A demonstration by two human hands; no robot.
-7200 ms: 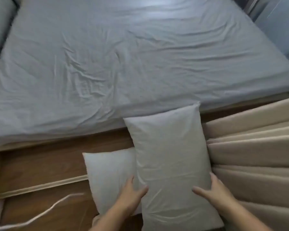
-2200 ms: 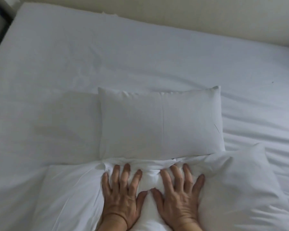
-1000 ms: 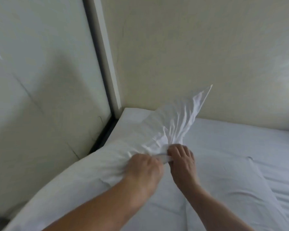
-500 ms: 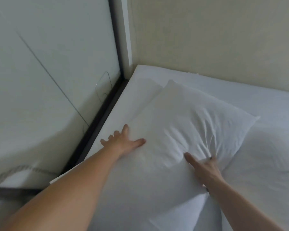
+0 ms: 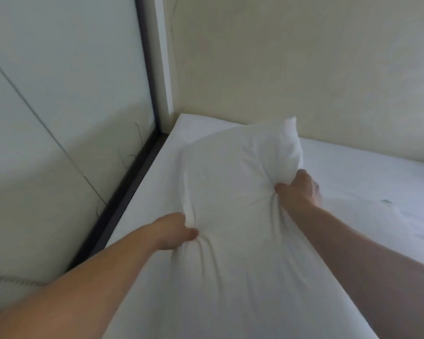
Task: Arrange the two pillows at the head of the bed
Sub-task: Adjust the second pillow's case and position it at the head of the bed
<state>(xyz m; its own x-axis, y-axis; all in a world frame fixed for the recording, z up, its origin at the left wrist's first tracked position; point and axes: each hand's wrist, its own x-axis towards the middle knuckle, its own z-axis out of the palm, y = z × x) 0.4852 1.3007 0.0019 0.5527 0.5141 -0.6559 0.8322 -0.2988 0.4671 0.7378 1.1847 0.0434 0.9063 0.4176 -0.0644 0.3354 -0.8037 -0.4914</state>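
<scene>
left hand (image 5: 174, 231) and right hand (image 5: 298, 189) each fisted on white pillow (image 5: 230, 216) — far corner raised, over white bed sheet (image 5: 353, 172), by cream wall (image 5: 304, 69)

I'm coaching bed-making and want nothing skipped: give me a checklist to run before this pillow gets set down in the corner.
1. Left hand gripping the pillow: ok, fabric bunched in the fist.
2. Right hand gripping the pillow: ok, clenched on its right edge.
3. Landing spot on the sheet in the corner: ok, bare.
4. Pillow square to the wall: not ok, one corner sticks up, tilted.
5. Second pillow's position: cannot tell, not clearly in view.
</scene>
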